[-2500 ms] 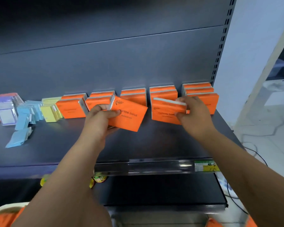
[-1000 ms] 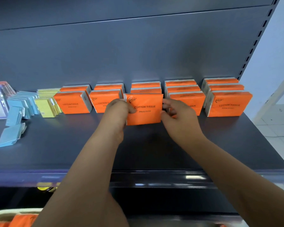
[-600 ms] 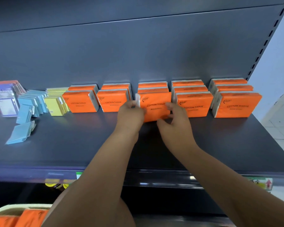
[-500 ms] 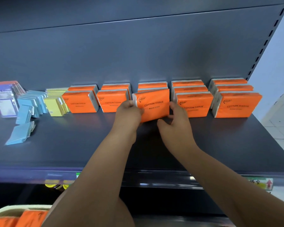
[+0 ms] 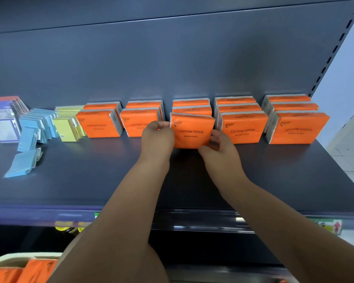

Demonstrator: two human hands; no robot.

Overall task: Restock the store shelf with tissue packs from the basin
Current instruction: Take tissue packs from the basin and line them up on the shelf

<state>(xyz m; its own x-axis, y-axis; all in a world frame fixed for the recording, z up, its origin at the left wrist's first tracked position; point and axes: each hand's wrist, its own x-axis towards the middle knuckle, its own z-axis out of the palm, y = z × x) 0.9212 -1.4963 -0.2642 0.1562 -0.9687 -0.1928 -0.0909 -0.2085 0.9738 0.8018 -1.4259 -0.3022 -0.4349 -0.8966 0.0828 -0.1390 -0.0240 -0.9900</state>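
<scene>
Both bare forearms reach up and forward from the bottom edge of the view, over the front edge of a dark grey shelf [image 5: 94, 180], and meet near the middle of its back edge. The left hand [image 5: 157, 137] is seen from its back, wrist straight. Its fingers [image 5: 160, 125] are curled together around the upper left corner of an orange tissue pack [image 5: 192, 131]. The right hand [image 5: 221, 148] angles in from the right; its fingers are bent against the pack's right edge and its thumb lies along the lower edge, so both hands clasp the same pack. The pack stands upright, printed face outward and slightly tilted, at the front of the middle row. Whether its lower edge rests on the shelf cannot be told.

Along the back edge, from the left corner: purple carded items [image 5: 2, 119], blue packets [image 5: 37, 123], yellow packets [image 5: 66, 127], then five rows of orange packs. The first row [image 5: 99, 125] and second row [image 5: 138, 123] stand left of the hands. The middle row [image 5: 190, 104] is behind the held pack. The fourth row [image 5: 242, 128] and fifth row [image 5: 296, 128] stand to the right. One blue packet [image 5: 23, 163] lies flat, apart from the others, nearer the front edge.

Below the shelf's left front corner, a cream basin [image 5: 12, 259] holds more orange packs [image 5: 35, 270].
</scene>
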